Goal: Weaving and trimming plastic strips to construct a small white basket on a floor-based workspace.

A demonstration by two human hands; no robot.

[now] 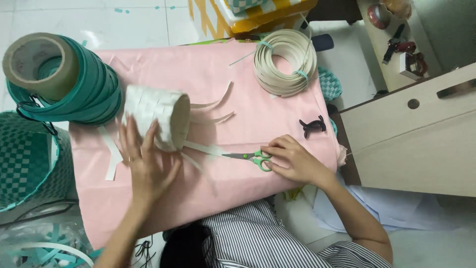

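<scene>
On the pink cloth (238, 104), our right hand (292, 160) closes on small green-handled scissors (250, 158), blades pointing toward nine o'clock at a loose white strip (204, 148). Our open left hand (146, 166) steadies the white woven strip basket (157, 118), lying sideways at ten o'clock from the scissors.

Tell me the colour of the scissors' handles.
Green, on the scissors under the right hand; the head view shows it.
</scene>
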